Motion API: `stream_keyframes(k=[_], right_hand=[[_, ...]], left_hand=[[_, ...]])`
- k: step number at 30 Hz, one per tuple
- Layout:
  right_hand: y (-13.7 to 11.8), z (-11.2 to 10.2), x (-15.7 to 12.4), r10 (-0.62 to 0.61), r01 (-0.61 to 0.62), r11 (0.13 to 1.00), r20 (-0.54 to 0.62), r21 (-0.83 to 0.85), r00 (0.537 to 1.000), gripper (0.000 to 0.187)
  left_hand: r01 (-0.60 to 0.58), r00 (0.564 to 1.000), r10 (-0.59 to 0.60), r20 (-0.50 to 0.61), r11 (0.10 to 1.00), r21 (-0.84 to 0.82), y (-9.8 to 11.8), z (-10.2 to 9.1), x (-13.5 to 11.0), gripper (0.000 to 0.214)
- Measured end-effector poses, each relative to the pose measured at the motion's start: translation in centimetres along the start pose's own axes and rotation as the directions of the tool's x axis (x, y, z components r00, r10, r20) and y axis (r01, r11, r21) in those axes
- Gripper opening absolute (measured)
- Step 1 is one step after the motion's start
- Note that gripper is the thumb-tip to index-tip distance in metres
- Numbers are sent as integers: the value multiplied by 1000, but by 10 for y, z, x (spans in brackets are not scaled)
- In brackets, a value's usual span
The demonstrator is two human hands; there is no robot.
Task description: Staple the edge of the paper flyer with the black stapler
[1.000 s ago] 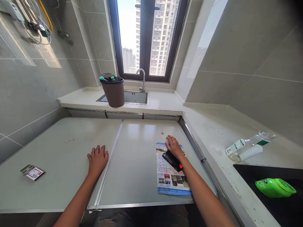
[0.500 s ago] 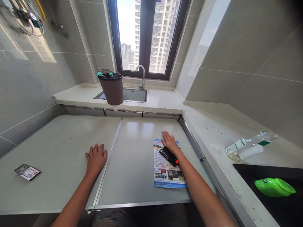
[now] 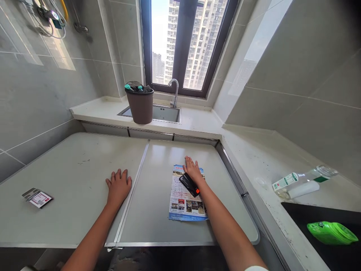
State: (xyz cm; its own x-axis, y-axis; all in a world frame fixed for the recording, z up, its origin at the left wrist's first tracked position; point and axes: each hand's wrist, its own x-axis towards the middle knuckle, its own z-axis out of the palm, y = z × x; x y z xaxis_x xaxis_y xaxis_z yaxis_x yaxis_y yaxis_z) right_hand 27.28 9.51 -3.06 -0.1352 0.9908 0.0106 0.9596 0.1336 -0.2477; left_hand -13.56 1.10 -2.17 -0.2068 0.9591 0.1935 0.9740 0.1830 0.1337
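1. Right hand (image 3: 193, 170): grip open, fingers flat on the top edge of the flyer (image 3: 184, 201), likely pinning the thin glossy sheet to the desk (image 3: 70, 165).
2. Black tool (image 3: 189, 184) (slim, hard-looking, orange tip) lies slantwise on the flyer under the heel of that hand, not clasped.
3. Left hand (image 3: 119, 185): grip open, palm down on the smooth grey desk beside the metal seam (image 3: 141, 162), seemingly as a brace.

Tabletop (image 3: 79, 169) lies open between card (image 3: 37, 198) and flyer (image 3: 186, 197).
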Motion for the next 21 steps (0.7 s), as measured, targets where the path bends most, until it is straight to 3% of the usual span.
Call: stream_keyframes(k=[11,21], right_hand=[[-128,23,24,-108,103,989,48,103,993,68],[-188,31,25,-199,187,967,52,173,979,67]], left_hand=[[-5,1000,5,-7,999,-35,-1,-1,0,55],[3,1000,-4,0,997,-79,-3,-3,0,55]])
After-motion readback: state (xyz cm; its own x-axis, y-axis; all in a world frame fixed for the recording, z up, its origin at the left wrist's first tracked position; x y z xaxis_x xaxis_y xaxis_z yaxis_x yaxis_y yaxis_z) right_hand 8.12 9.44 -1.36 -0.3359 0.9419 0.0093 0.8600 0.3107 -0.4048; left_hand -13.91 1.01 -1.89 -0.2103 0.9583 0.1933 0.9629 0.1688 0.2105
